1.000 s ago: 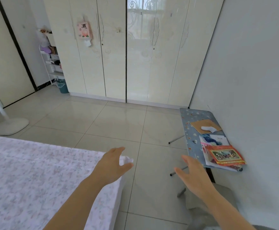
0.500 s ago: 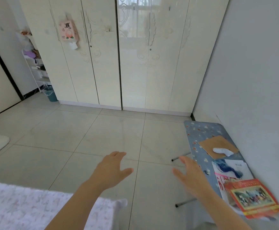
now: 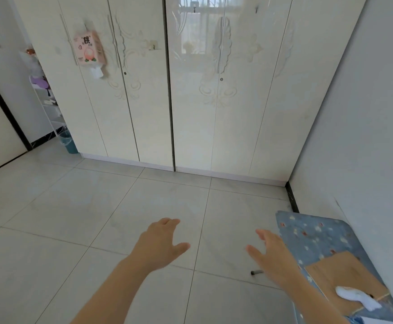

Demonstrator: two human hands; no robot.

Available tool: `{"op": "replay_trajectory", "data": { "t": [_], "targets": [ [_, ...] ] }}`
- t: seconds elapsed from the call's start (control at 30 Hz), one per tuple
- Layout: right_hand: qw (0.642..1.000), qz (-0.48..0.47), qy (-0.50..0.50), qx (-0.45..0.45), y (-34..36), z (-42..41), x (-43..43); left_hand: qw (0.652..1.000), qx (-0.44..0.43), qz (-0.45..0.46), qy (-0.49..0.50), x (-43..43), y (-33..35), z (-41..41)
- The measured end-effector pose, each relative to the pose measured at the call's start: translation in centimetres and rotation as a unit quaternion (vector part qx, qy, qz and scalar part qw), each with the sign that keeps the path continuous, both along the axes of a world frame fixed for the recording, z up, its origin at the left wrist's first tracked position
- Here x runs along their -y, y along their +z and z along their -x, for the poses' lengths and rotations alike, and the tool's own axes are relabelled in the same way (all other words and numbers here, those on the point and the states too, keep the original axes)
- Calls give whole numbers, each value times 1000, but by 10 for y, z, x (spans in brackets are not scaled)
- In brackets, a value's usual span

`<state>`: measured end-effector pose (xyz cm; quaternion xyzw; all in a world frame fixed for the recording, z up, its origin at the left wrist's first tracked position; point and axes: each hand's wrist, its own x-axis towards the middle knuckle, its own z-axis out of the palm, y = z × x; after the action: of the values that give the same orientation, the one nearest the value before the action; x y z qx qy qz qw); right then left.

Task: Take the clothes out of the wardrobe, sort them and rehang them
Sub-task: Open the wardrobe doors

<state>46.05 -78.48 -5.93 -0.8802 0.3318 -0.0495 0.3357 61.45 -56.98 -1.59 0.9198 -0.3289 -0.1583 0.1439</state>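
The left hand (image 3: 160, 244) and right hand (image 3: 272, 256) hover at 6 o'clock with fingers spread and relaxed, holding nothing, probably ready to reach for the doors (image 3: 242, 94). The wardrobe (image 3: 144, 113) stands at 12 o'clock, fully closed, so the clothes are hidden inside and opening it comes first.
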Motion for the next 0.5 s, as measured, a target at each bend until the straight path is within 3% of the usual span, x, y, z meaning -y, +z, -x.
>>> {"op": "replay_trajectory", "data": {
  "t": [0.5],
  "targets": [
    [999,26,-19,-4,10,-310,175,999,4,36,-17,185,-6,-327]
  ]
}}
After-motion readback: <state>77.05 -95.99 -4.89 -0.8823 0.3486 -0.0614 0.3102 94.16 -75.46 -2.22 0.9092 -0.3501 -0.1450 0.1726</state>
